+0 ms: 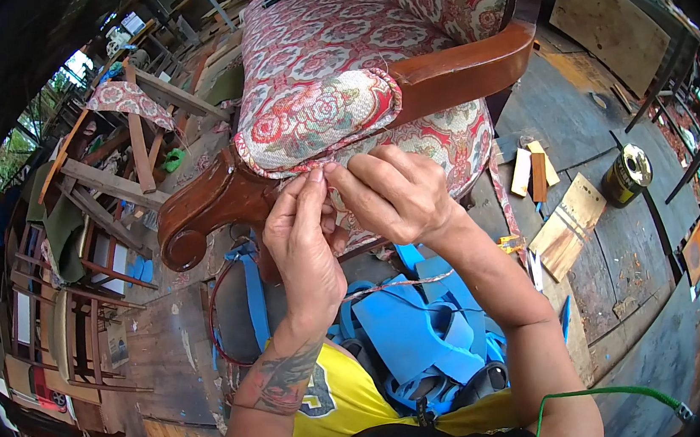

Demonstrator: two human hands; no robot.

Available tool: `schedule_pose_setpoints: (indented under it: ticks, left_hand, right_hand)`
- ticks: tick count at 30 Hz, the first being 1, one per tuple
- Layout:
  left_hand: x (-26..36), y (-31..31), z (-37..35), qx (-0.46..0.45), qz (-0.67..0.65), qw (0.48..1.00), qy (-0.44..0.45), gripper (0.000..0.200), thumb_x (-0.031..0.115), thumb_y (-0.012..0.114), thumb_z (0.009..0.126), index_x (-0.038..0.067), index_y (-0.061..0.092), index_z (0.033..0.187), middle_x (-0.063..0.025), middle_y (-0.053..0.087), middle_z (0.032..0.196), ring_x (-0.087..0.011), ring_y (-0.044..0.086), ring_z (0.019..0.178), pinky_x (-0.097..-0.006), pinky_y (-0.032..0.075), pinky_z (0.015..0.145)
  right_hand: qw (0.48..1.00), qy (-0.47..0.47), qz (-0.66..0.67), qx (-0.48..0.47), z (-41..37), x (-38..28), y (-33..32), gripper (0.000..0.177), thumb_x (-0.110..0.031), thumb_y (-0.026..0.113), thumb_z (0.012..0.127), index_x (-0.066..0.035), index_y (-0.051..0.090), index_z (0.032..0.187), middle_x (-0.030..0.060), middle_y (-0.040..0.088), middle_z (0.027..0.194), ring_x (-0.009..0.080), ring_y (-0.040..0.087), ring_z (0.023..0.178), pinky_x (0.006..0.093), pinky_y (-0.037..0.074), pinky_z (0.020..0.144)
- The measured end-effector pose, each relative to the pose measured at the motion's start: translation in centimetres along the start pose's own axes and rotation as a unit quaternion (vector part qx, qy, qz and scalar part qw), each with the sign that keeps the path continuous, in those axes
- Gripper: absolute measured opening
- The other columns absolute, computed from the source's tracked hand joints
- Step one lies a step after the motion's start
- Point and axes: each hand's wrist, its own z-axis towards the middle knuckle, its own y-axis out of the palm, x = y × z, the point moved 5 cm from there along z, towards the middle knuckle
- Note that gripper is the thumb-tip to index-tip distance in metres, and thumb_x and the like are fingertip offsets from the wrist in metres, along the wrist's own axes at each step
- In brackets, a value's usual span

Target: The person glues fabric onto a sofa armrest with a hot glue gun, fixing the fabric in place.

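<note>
Armrest pad (318,119) on sofa arm (471,71), ahead of me. My left hand (300,245), right hand (398,192) pinch trim (277,174) at its edge, fingertips close together. Trim work, I judge; next move calls for steady fingertips.

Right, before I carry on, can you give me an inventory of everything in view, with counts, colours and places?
sofa: one, red-and-cream floral, brown wood, top centre
arm pad: one, floral, on the sofa's near arm
edging: one visible run, reddish, along the pad's lower edge
foam pieces: several, blue, below the hands
wood blocks: three, two pale, one brown, right of the sofa
board: one, pale, below the blocks
can: one, dark and yellow, far right
wooden frames: several, mostly brown, left
green cord: one, bottom right
other clutter: uncountable, mixed, around the edges
left hand: one, bare, fingertips pinched at the edging
right hand: one, bare, same spot
</note>
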Motion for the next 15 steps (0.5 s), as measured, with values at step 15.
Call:
schedule_pose_setpoints:
  ticks: [15]
  left_hand:
    - [2.6, -1.2, -1.5, 0.018, 0.280, 0.861, 0.425, 0.015, 0.009, 0.072, 0.096, -0.003, 0.073, 0.106, -0.0043, 0.069, 0.088, -0.0067, 0.056, 0.063, -0.0204, 0.041, 0.051]
  right_hand:
    - [0.998, -0.048, 0.002, -0.029, 0.2, 1.0, 0.5, 0.037, -0.019, 0.067, 0.073, 0.001, 0.071, 0.104, 0.0068, 0.063, 0.095, 0.0170, 0.065, 0.080, 0.0260, 0.054, 0.060]
